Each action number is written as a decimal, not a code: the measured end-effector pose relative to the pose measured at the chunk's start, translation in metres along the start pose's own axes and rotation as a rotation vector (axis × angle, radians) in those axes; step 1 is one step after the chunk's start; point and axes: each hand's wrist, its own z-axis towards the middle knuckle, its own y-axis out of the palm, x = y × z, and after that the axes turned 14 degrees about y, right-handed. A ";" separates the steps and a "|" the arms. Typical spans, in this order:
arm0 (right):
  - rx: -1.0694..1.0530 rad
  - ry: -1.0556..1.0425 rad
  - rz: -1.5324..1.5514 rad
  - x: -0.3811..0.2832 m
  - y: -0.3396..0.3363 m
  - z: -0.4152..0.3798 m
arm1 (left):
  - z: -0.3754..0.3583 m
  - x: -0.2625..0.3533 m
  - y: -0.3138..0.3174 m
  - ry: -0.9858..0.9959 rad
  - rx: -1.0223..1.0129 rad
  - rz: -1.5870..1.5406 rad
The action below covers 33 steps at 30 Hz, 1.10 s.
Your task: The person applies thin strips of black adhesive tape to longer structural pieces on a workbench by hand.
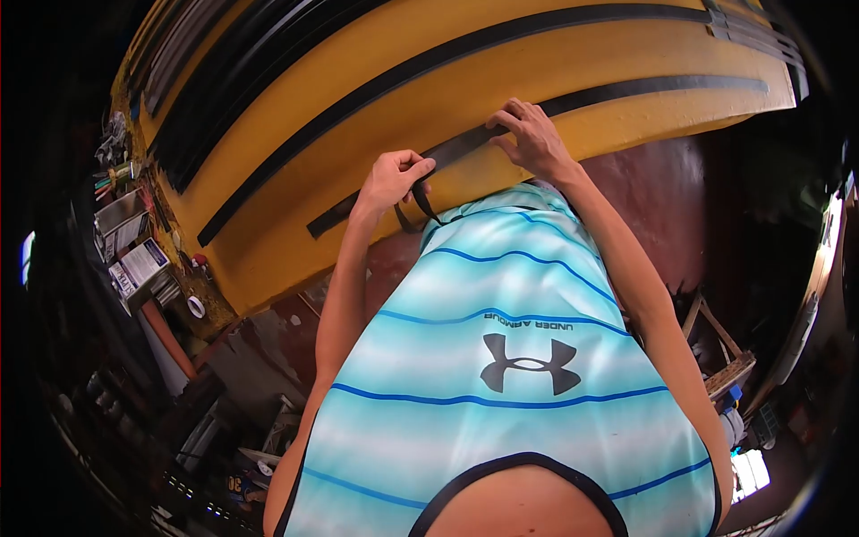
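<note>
A long, flat dark strip (626, 90) lies along the near edge of the yellow tabletop (268, 259). My left hand (394, 182) is closed at the strip's left part, thumb and forefinger pinched together. From its fingers a thin black band (424, 202) loops down over the table edge toward my shirt. Farther right, my right hand (532, 141) curls over the same strip, with thumb and forefinger bent around it. Between the two hands the strip has a brownish sheen. The undersides of the fingers are hidden.
A longer dark strip (376, 85) runs parallel behind, and several more strips (233, 89) are bunched at the far left. Grey strips (756, 38) lie at the far right corner. At the left stand a labelled box (139, 267) and a white tape roll (196, 307).
</note>
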 end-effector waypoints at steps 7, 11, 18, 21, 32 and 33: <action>-0.052 0.110 0.058 0.000 0.004 0.010 | 0.012 0.002 -0.008 0.067 0.012 0.185; -0.030 0.170 0.038 -0.003 0.009 0.011 | 0.015 0.001 -0.009 0.107 0.012 0.286; 0.050 0.193 0.037 -0.005 0.014 0.009 | 0.019 -0.005 -0.005 0.089 0.039 0.428; 0.060 0.206 0.025 -0.006 0.015 0.009 | 0.018 -0.004 -0.005 0.074 0.046 0.426; 0.043 0.252 0.030 -0.009 0.014 0.011 | 0.019 0.003 -0.003 -0.035 0.037 0.434; 0.038 0.259 0.031 -0.010 0.013 0.011 | 0.018 0.005 -0.003 -0.071 0.022 0.439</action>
